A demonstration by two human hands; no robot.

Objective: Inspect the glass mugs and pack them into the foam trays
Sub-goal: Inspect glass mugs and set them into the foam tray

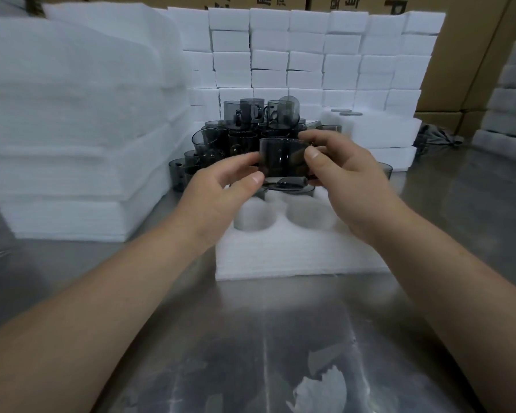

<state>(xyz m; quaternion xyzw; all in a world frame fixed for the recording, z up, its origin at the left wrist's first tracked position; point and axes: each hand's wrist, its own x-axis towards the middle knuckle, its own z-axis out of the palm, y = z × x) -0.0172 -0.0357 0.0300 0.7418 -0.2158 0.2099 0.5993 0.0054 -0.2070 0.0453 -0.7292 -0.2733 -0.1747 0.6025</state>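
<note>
I have both hands up over the middle of the steel surface (pixel 280 338), with a smoky grey glass mug (pixel 282 158) held between them. The left hand (pixel 221 189) pinches the mug's left side, its thumb and fingers (pixel 252 180) curled onto the glass. The right hand (pixel 349 180) grips the right side, with its fingers (pixel 312 156) wrapped round the wall and rim. The mug is off the surface, rim upward, hanging above the far end of the white foam tray (pixel 280 254). The picture is too blurred for me to place its handle.

The tray lies flat on the surface, just in front of the forearms, and 2 of its round cavities (pixel 252 217) are open to view at the near side. A grey glass rim shows right under the held mug, but I cannot tell whether it sits in a cavity.

Behind the tray is a pile of grey glass mugs (pixel 251 129), stacked several high, some of them tilted. Left of the pile I see tall stacks of white foam sheets (pixel 72 114). Behind it rises a wall of white foam blocks (pixel 310 55), backed by brown cardboard boxes (pixel 474 55). To the right, stacked white foam trays (pixel 385 129) stand near the pile. A torn white scrap (pixel 322 386) lies on the surface close to me.
</note>
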